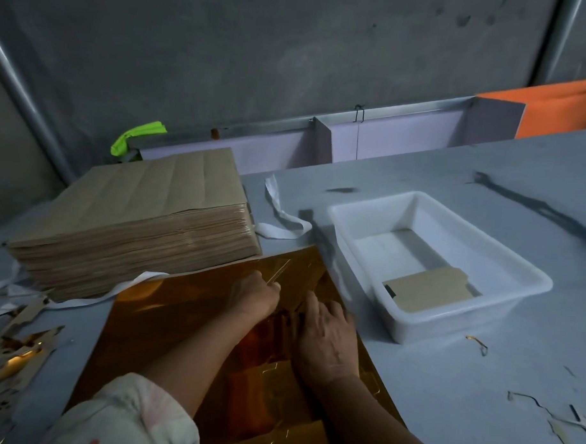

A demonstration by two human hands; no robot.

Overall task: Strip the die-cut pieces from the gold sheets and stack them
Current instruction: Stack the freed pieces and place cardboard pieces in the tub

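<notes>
scraps [18, 341]: at nine o'clock from the hands, a loose heap of gold and brown offcuts on the grey table [445, 376].
stack [135, 216]: at ten o'clock, a thick pile of sheets, brown side up, its near edge meeting the far edge of the gold sheet [182, 317].
gold sheet: dead centre, flat on the table, shiny side up, running from six o'clock towards twelve, with die-cut outlines showing.
left hand [255, 297]: over the sheet, fingers curled round a thin pale tool [278, 271] whose tip points to one o'clock.
right hand [327, 339]: just beside the left, at its four o'clock, palm down, fingers laid on the sheet, grasping nothing.
tray [360, 244]: white plastic, at two o'clock, just beside the sheet's right edge.
die-cut piece [428, 289]: brown side up, lying in the tray's near end.
slivers [544, 413]: thin trimmings scattered at four o'clock.
</notes>
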